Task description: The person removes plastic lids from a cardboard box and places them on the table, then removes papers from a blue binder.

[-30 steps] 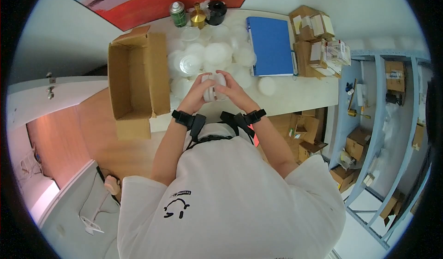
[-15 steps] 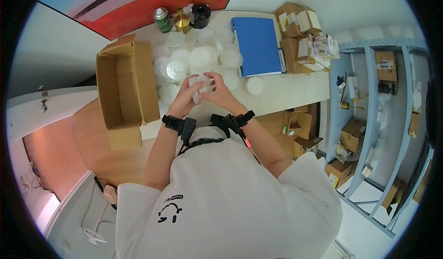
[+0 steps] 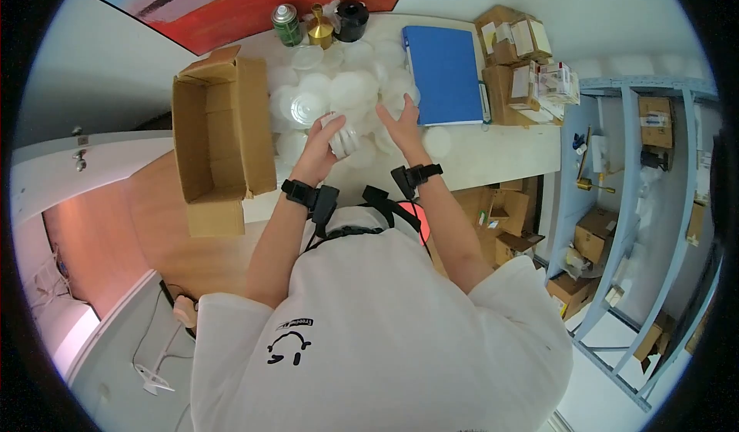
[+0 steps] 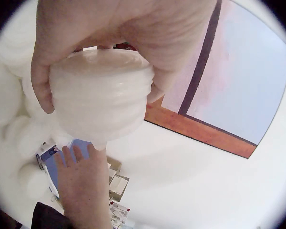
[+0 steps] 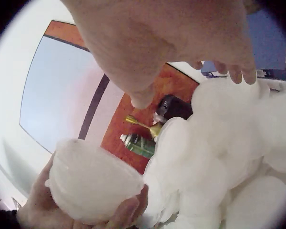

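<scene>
My left hand [image 3: 314,153] grips a short stack of round, translucent white plastic lids [image 4: 102,102], thumb on one side and fingers on the other. The stack's ridged edges show in the left wrist view. To its right, my right hand [image 3: 403,130] is apart from the stack, its fingers spread and holding nothing. In the right wrist view that hand hovers above a loose pile of similar round lids [image 5: 200,162]. The pile [image 3: 354,87] covers the middle of the table, ahead of both hands.
An open cardboard box [image 3: 222,132] stands at the table's left. A blue binder [image 3: 442,74] lies right of the pile, with small boxes [image 3: 531,86] beyond. A green spray can [image 3: 286,26], a brass funnel-shaped piece [image 3: 319,28] and a black container [image 3: 352,20] line the back.
Both hands were together around the lids. The right hand has let go and moved away to the right, fingers spreading; the left hand keeps hold of the stack, now tilted.
</scene>
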A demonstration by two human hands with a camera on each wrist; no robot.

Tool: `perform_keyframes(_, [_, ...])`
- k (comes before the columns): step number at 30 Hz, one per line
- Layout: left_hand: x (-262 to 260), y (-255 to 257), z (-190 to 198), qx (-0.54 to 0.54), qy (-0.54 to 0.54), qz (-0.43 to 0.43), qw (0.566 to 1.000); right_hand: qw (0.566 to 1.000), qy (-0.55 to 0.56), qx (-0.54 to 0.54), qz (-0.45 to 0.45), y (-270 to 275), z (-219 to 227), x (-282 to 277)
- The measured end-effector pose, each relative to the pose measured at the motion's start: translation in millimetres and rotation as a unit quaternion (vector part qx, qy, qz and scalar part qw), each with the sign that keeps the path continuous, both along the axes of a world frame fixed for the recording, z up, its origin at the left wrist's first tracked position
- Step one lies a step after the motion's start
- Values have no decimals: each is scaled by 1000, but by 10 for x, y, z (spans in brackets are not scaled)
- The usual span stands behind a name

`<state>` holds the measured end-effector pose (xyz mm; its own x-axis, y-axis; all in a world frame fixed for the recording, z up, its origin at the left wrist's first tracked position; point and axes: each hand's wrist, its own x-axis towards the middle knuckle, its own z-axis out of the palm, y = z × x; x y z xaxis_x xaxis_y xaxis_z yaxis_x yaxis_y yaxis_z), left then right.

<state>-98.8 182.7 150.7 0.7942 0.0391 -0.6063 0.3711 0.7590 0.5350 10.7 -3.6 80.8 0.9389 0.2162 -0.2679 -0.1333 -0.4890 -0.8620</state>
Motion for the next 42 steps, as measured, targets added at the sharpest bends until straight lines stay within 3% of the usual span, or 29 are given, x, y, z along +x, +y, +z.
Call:
perform_keyframes(1, [4,1,-32,-2,7,6,1000,990,-81,-111,36,-8,-81,1])
perform_keyframes(2, [7,4,-39,-5,15,13,1000,990,-80,-110,36,35,88,-58])
perform_keyframes(3, [9,7,-48,-4,16,13,1000,990,100,59,73,39,269,-175])
perform_keyframes(4, [16,7,-40,0,17,8,1000,929,275,224,105,67,483,-277])
perform_keyframes(7, [35,-22,-42,15,12,-28,999,927,261,203,175,151,764,-436])
perform_keyframes(11, [31,3,55,27,-21,-80,996,916,295,237,136,73,370,-333])
perform_keyframes(12, [13,21,25,27,-19,-80,996,905,311,266,116,43,305,-288])
perform_keyframes(14, [-24,96,-37,-69,16,-13,997,891,329,295,99,26,290,-191])
perform_keyframes(16, [-73,165,-51,-80,17,-5,997,981,129,133,61,24,280,-83])
perform_keyframes(17, [-89,187,-50,-92,16,-1,996,997,25,63,48,49,152,-31])
perform_keyframes(18, [-107,198,-56,-91,18,-3,996,997,27,64,46,0,45,-48])
perform_keyframes(19, [-113,210,-73,-83,15,-11,996,992,-85,-52,78,2,84,-53])
perform_keyframes(20, [-108,222,-62,-75,11,-18,997,960,-195,-167,109,32,189,-54])
perform_keyframes(21, [-111,220,-53,-74,11,-19,997,961,-195,-166,109,70,289,-118])
perform_keyframes(22, [-112,196,3,-55,7,-36,998,979,-73,-28,188,151,473,-256])
perform_keyframes(23, [-122,171,51,-36,3,-52,998,958,52,111,260,213,577,-395])
perform_keyframes(27, [-115,123,117,-28,-21,-88,995,945,-13,108,310,294,618,-606])
perform_keyframes(29, [-127,167,110,-52,7,-109,993,953,90,132,258,298,639,-581])
perform_keyframes(32, [-144,232,60,-69,19,-126,989,951,96,120,269,255,566,-500])
perform_keyframes(36, [-160,265,0,-42,60,-116,991,979,28,82,185,171,286,-283])
perform_keyframes(37, [-172,260,1,-44,57,-111,991,980,-82,-56,171,160,284,-261])
perform_keyframes(38, [-181,258,3,-46,53,-107,992,951,-190,-192,150,159,281,-250])
perform_keyframes(42, [-181,171,-27,-25,70,-62,995,951,-168,-89,243,252,346,-578])
